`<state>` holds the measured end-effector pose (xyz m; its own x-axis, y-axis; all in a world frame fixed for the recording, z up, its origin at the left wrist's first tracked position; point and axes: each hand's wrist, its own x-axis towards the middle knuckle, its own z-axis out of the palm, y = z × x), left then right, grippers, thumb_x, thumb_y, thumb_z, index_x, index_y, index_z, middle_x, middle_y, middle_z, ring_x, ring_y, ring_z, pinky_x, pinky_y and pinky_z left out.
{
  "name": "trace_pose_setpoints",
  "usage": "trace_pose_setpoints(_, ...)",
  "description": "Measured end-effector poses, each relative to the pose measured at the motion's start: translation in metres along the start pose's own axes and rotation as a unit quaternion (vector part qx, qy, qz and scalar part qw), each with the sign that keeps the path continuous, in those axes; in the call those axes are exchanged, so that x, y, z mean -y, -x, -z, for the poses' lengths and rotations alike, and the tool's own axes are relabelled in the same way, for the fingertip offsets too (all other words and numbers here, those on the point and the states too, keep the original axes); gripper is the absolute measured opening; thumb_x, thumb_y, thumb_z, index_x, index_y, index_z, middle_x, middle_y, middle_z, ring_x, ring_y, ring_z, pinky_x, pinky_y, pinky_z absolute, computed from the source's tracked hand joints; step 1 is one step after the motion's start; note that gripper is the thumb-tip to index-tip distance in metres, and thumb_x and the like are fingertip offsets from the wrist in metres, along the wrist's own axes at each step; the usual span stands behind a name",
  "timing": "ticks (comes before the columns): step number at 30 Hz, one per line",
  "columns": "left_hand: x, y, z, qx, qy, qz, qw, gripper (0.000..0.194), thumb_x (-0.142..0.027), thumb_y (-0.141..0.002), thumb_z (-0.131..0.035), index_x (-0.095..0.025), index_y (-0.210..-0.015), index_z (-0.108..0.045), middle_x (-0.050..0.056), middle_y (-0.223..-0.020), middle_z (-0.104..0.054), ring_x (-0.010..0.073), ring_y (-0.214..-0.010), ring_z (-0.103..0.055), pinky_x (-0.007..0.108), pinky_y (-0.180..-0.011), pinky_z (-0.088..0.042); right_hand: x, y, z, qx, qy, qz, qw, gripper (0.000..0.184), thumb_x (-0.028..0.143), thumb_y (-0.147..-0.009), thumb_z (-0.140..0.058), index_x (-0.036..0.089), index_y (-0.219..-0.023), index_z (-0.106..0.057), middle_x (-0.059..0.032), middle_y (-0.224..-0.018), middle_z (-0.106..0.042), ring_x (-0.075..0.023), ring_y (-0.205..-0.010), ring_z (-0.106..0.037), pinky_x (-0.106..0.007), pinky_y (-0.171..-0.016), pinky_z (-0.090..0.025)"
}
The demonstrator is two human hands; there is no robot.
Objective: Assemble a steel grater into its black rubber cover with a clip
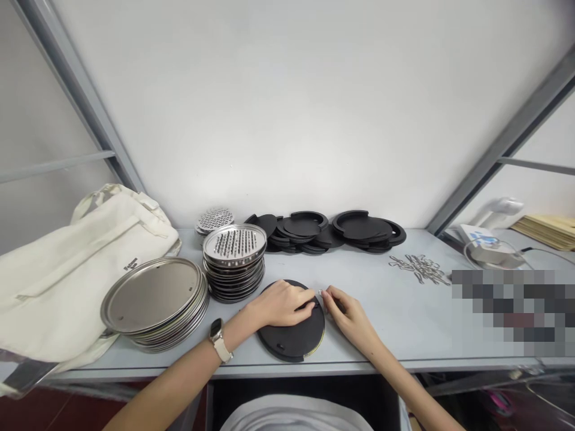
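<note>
A round black disc [291, 338] lies flat near the front edge of the grey table [395, 323], with a thin metal rim showing along its right side. My left hand [281, 304], a watch on its wrist, rests on top of the disc with its fingers curled and pressed down. My right hand [344, 308] sits at the disc's right edge, fingertips pinched on a small metal piece I cannot make out. The two hands nearly meet at that edge.
A stack of perforated metal discs [233, 260] and a stack of plain metal plates [155, 302] stand to the left. Black discs [323, 230] are piled at the back. Wire clips [420, 267] lie right. A white cloth bag [67, 269] fills the far left.
</note>
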<state>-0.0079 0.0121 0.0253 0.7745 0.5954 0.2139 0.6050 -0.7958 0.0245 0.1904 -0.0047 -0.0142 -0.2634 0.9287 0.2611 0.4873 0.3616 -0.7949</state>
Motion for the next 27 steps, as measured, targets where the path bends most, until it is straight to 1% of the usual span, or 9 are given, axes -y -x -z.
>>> trace_pose_setpoints(3, -0.0004, -0.0006, 0.0003, -0.002, 0.001, 0.002, 1.0, 0.017, -0.031, -0.093, -0.039, -0.019, -0.085, -0.049, 0.0, -0.074, -0.065, 0.0156, -0.065, -0.062, 0.027, -0.056, -0.033, 0.0004, -0.0001, -0.0007, -0.004, 0.024, 0.019, 1.0, 0.035, 0.037, -0.096, -0.036, 0.021, -0.066, -0.037, 0.0031, -0.061, -0.041, -0.0134, -0.058, -0.041, -0.025, -0.056, -0.036)
trace_pose_setpoints(6, -0.0006, -0.0008, 0.0007, -0.003, 0.005, 0.004, 1.0, 0.016, -0.031, -0.092, -0.041, -0.019, -0.085, -0.05, 0.0, -0.074, -0.065, 0.0158, -0.065, -0.062, 0.027, -0.056, -0.033, 0.0035, -0.0006, -0.0005, 0.004, 0.062, 0.053, 0.997, 0.031, 0.031, -0.096, -0.036, 0.021, -0.067, -0.039, 0.0007, -0.066, -0.047, -0.0154, -0.063, -0.046, -0.027, -0.06, -0.038)
trace_pose_setpoints(8, -0.0007, -0.0005, 0.0008, -0.005, 0.008, 0.002, 1.0, 0.016, -0.034, -0.09, -0.044, -0.02, -0.086, -0.05, 0.0, -0.075, -0.065, 0.0165, -0.066, -0.062, 0.028, -0.055, -0.033, 0.0055, -0.001, -0.0002, 0.012, 0.083, 0.064, 0.994, 0.03, 0.028, -0.097, -0.035, 0.021, -0.068, -0.04, -0.0006, -0.068, -0.049, -0.0168, -0.067, -0.049, -0.028, -0.063, -0.039)
trace_pose_setpoints(12, -0.0004, 0.0001, 0.0013, -0.002, 0.016, 0.0, 1.0, 0.02, -0.04, -0.085, -0.05, -0.02, -0.086, -0.051, 0.001, -0.076, -0.065, 0.0176, -0.066, -0.062, 0.028, -0.055, -0.033, 0.0049, -0.0013, -0.0004, 0.016, 0.099, 0.066, 0.993, 0.03, 0.026, -0.097, -0.034, 0.021, -0.068, -0.041, -0.0012, -0.067, -0.05, -0.0179, -0.067, -0.05, -0.03, -0.063, -0.039)
trace_pose_setpoints(19, -0.0002, -0.0006, 0.004, 0.004, 0.037, -0.014, 0.999, 0.012, -0.031, -0.087, -0.048, -0.02, -0.084, -0.051, 0.0, -0.075, -0.064, 0.0156, -0.066, -0.061, 0.027, -0.056, -0.033, 0.0029, -0.0008, -0.0001, 0.029, 0.104, 0.063, 0.992, 0.029, 0.025, -0.096, -0.035, 0.021, -0.068, -0.041, -0.0014, -0.068, -0.052, -0.0181, -0.068, -0.052, -0.029, -0.063, -0.04)
trace_pose_setpoints(23, -0.0002, -0.0008, 0.0044, 0.003, 0.047, -0.02, 0.999, 0.013, -0.031, -0.088, -0.046, -0.02, -0.085, -0.05, 0.0, -0.075, -0.064, 0.0155, -0.066, -0.06, 0.027, -0.056, -0.032, 0.0048, -0.0008, 0.0017, 0.035, 0.104, 0.066, 0.992, 0.027, 0.023, -0.096, -0.035, 0.021, -0.069, -0.043, -0.0017, -0.07, -0.053, -0.0184, -0.07, -0.052, -0.03, -0.065, -0.041)
trace_pose_setpoints(27, -0.0008, -0.0011, 0.0036, 0.007, 0.044, -0.002, 0.999, 0.014, -0.033, -0.088, -0.047, -0.02, -0.084, -0.05, -0.001, -0.073, -0.064, 0.0157, -0.065, -0.06, 0.028, -0.056, -0.032, 0.0059, -0.0011, 0.0029, 0.041, 0.107, 0.074, 0.991, 0.028, 0.024, -0.096, -0.034, 0.021, -0.07, -0.043, -0.0026, -0.071, -0.053, -0.0194, -0.072, -0.052, -0.031, -0.066, -0.042)
